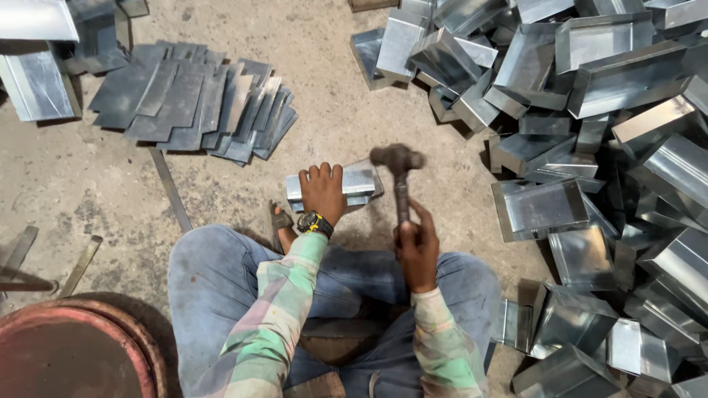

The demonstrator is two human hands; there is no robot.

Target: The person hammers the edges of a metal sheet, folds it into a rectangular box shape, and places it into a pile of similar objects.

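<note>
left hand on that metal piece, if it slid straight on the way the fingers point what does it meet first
The left hand points away from the person, over the folded metal piece. Past its far edge there is bare concrete floor; the way looks free as far as the picture shows.

Flat sheets [193, 99] lie left of the metal piece [354, 182], folded trays [590, 147] heaped right.
</note>
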